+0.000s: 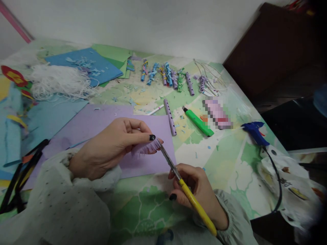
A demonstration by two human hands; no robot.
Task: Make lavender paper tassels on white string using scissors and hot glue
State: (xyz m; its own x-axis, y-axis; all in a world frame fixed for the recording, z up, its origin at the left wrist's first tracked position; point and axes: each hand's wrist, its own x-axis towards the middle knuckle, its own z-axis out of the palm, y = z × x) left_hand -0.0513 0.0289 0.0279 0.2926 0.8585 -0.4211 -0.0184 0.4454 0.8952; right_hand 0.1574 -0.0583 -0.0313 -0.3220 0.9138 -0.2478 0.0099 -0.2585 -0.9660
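Observation:
Between the thumb and fingers of my left hand (109, 146) is a strip of purple paper (145, 148), its lower edge cut into a fine fringe. My right hand (194, 185) grips a pair of scissors (195, 200) with yellow handles, and their metal blades reach up to the strip's end by my left fingertips. Whether the blades are parted I cannot tell. Underneath my left hand lies a sheet of purple paper (155, 166). A purple paper tube with dark dots (170, 117) rests at that sheet's right edge, beyond the scissors.
A green box cutter (198, 121) lies right of the tube, near a blurred pink item (218, 114). Decorated paper rolls (168, 75) line the back. White string (61, 81) and blue sheets (56, 115) are left. A blue glue gun (255, 132) and plastic bag (288, 180) sit right.

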